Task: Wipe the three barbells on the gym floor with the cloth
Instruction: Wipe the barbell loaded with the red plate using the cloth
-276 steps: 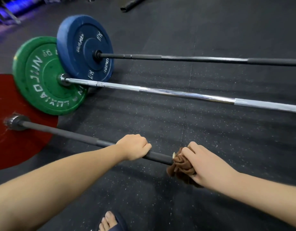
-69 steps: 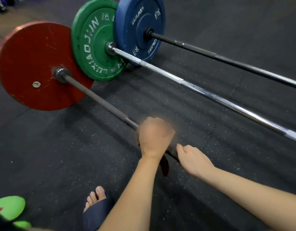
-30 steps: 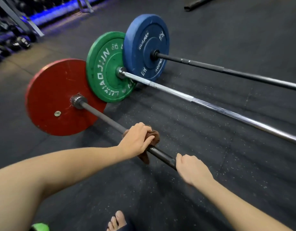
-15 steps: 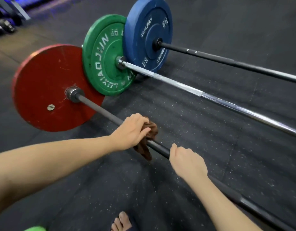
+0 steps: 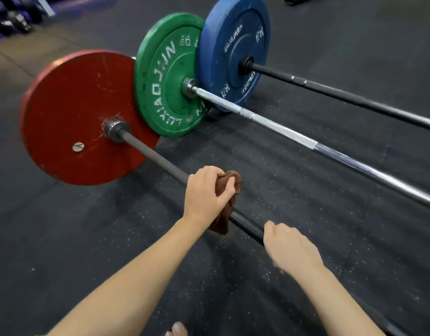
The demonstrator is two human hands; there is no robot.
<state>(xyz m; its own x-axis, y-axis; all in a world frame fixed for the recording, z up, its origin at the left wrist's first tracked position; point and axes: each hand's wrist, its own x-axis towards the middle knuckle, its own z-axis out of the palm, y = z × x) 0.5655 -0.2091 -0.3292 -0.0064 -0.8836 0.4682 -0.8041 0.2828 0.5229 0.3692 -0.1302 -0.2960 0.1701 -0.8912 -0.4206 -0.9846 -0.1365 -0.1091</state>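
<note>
My left hand (image 5: 204, 192) is wrapped round the nearest barbell (image 5: 151, 154). The brown cloth (image 5: 233, 179) is bunched between my palm and the dark shaft. My fingers are curled over the top of the cloth and my thumb presses against its near side. A loose tail of the fabric hangs below the bar on my side, down toward the black rubber floor (image 5: 306, 214).

My right hand (image 5: 290, 248) sits on the same shaft, just beside the left and nearer to me, and a short bare stretch of bar shows between them. Its fingers are curled and its thumb lies along the top. It looks closed round the bar, though the back of the hand hides the fingertips.

The shaft runs away to the left into a steel collar at the centre of a scuffed red plate (image 5: 71, 117) standing on edge. Beyond it lies the chrome barbell (image 5: 330, 151) with its green plate (image 5: 165, 76), and beyond that the black barbell (image 5: 354, 98) with its blue plate (image 5: 233, 44). The three plates overlap one behind the other, and the three shafts lie side by side, apart from one another.

My bare toes (image 5: 177, 329) show at the bottom edge. Blurred weights on a rack (image 5: 13, 18) sit at the top left.
</note>
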